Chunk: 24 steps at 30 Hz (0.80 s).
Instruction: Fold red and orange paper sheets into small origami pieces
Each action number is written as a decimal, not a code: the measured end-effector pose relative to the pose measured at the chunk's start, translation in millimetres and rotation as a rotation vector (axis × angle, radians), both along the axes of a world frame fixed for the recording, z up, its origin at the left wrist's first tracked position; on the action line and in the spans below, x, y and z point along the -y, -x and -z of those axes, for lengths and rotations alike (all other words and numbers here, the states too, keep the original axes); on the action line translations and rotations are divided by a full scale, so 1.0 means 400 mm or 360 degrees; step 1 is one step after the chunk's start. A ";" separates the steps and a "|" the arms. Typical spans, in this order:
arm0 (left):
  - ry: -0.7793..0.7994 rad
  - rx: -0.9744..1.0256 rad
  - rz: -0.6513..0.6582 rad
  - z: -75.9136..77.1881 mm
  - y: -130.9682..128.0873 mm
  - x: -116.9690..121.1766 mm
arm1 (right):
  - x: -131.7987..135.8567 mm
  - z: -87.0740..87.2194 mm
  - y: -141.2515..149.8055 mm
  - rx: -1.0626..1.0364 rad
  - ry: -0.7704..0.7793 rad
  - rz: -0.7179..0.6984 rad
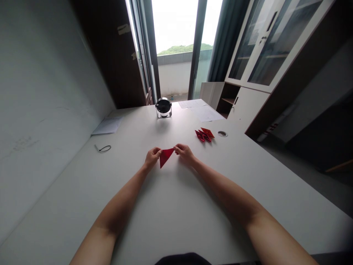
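Observation:
A red triangular piece [166, 156], looking like folded paper or cloth, is stretched between my two hands above the white table. My left hand [152, 156] pinches its upper left corner. At the upper right corner, the fingertips of my right hand [185, 152] are closed on it. The third corner points down toward me. To the right of my hands lies a small group of red folded pieces [204, 135], some with yellowish edges; they overlap one another.
On the white table [176, 221] stand a round black device on a metal bracket [163, 107] and several papers [207, 113]. Further left are a looped black cable tie [104, 148] and a sheet [107, 125]. A cable hole [222, 133] sits near the right edge.

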State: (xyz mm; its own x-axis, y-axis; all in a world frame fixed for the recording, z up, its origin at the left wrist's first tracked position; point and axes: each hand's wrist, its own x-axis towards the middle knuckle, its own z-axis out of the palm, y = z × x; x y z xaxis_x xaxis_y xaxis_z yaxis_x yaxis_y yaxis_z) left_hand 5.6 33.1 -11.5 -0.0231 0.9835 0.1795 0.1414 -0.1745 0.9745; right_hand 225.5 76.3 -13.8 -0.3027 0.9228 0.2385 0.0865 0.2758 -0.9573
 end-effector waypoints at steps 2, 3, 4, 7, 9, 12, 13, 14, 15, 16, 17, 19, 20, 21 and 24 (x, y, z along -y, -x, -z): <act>-0.0006 -0.0052 0.0091 0.003 -0.002 0.001 | -0.003 0.003 -0.002 -0.0057 0.0022 0.0038; -0.0011 -0.0056 0.0110 0.006 -0.002 0.001 | -0.004 0.004 -0.001 -0.0089 0.0035 0.0039; -0.0014 -0.0044 0.0114 0.008 -0.002 0.001 | -0.003 0.005 0.000 -0.0114 0.0048 0.0021; -0.0023 0.0014 0.0102 0.016 0.001 -0.002 | 0.003 0.006 0.006 -0.0099 0.0045 -0.0107; -0.0026 0.0046 0.0113 0.018 0.003 -0.004 | 0.009 0.006 0.011 0.0003 0.0014 -0.0191; -0.0003 0.0066 0.0156 0.014 0.001 -0.002 | 0.016 0.006 0.017 0.0165 -0.0019 -0.0275; 0.0009 0.0064 0.0170 0.013 -0.001 0.000 | 0.017 0.006 0.018 0.0194 -0.0025 -0.0289; 0.0022 0.0054 0.0191 0.011 -0.002 0.002 | 0.017 0.005 0.019 0.0208 -0.0031 -0.0292; 0.0033 0.0035 0.0217 0.009 -0.004 0.005 | 0.017 0.005 0.019 0.0214 -0.0036 -0.0289; 0.0039 0.0008 0.0239 0.008 -0.006 0.007 | 0.017 0.004 0.019 0.0217 -0.0040 -0.0281; 0.0041 -0.0027 0.0255 0.007 -0.007 0.010 | 0.017 0.003 0.018 0.0223 -0.0043 -0.0272; 0.0027 -0.0092 0.0260 0.006 -0.008 0.012 | 0.018 0.000 0.018 0.0228 -0.0049 -0.0260; 0.0011 -0.0110 0.0252 0.006 -0.008 0.012 | 0.019 -0.002 0.018 0.0223 -0.0050 -0.0259; -0.0007 -0.0116 0.0239 0.007 -0.006 0.012 | 0.020 -0.004 0.019 0.0214 -0.0049 -0.0264; -0.0032 -0.0097 0.0222 0.008 -0.002 0.007 | 0.022 -0.007 0.020 0.0199 -0.0041 -0.0315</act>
State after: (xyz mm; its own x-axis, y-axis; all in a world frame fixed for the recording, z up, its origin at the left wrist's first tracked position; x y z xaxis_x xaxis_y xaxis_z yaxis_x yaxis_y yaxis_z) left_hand 6.5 30.1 -14.9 0.1249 0.9726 0.1961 0.1730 -0.2159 0.9610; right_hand 217.6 67.3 -11.2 -0.5059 0.8365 0.2105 0.1460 0.3235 -0.9349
